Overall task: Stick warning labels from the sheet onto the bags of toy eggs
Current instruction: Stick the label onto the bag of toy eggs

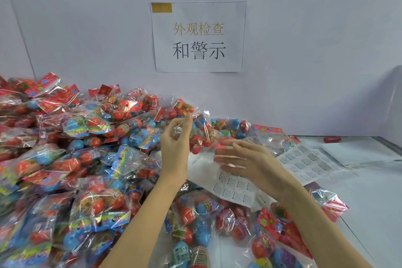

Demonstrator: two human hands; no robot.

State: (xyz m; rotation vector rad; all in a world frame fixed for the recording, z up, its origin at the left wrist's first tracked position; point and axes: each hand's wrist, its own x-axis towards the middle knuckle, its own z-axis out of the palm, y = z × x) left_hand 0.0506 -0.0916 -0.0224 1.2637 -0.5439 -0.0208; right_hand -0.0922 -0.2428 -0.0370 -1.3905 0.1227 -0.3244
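A clear bag of red and blue toy eggs (196,137) is lifted above the table in the middle. My left hand (176,139) pinches its upper left part, thumb and fingers curled on the plastic. My right hand (241,159) is just right of the bag with its fingers stretched out toward it, blurred; whether they touch the plastic I cannot tell. Below my right hand lies a sheet of warning labels (237,189). A second label sheet (304,162) lies further right.
A big heap of bagged eggs (65,159) fills the left half of the table. More bags (217,224) lie in front, and one with a red header card (280,226) at the right. A paper sign (199,37) hangs on the back wall.
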